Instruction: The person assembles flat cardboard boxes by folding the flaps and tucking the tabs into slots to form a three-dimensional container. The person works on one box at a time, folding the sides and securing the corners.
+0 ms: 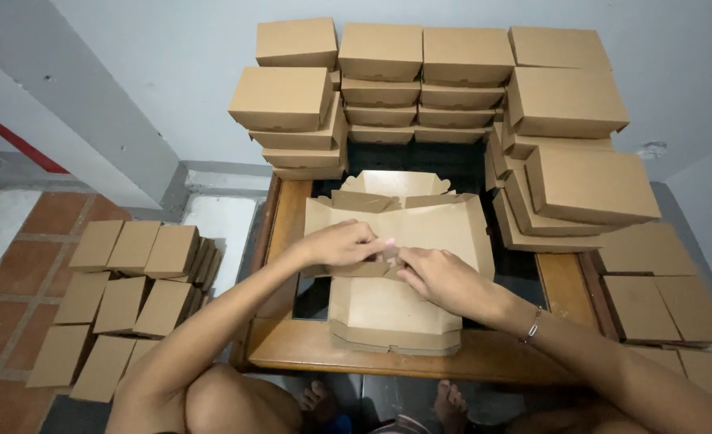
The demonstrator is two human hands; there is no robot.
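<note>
A flat, partly folded brown cardboard box (428,221) lies on top of a stack of unfolded box blanks (388,313) on a small wooden table (292,341). My left hand (341,243) pinches a flap at the box's near edge. My right hand (444,280) meets it from the right, fingertips on the same flap. The two hands touch at the middle of the box's front edge.
Piles of finished closed brown boxes (380,80) stand at the table's back and right (581,177). More boxes lie on the tiled floor at left (131,281) and at right (661,289). My knees and bare feet (324,402) show below the table edge.
</note>
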